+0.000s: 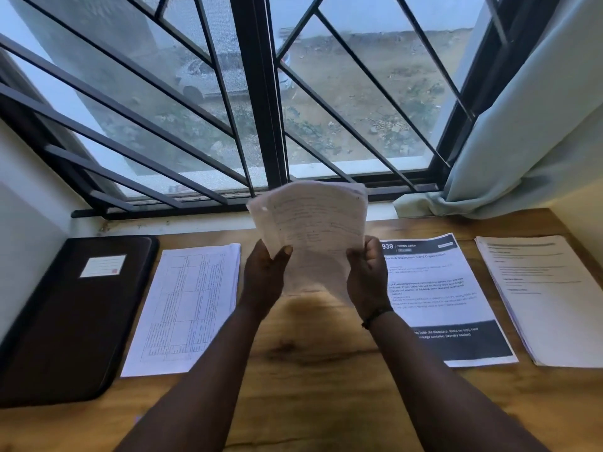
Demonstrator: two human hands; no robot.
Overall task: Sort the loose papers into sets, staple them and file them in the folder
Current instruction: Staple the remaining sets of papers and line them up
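Both hands hold a fanned bundle of printed papers point(313, 223) upright above the middle of the wooden table point(293, 370). My left hand point(264, 275) pinches its lower left edge with the thumb on the front. My right hand point(367, 275) grips the lower right edge. A dark closed folder point(65, 321) with a white label lies flat at the far left. Beside it lies a paper set with a printed table point(186, 308). Right of my hands lies a sheet with dark header bands point(447, 298), and further right a plain text set point(548, 295). No stapler is in view.
A barred window point(261, 93) runs along the table's far edge, with a pale curtain point(538, 125) hanging at the right and touching the table's back corner. White walls close in on both sides. Bare wood shows between my forearms.
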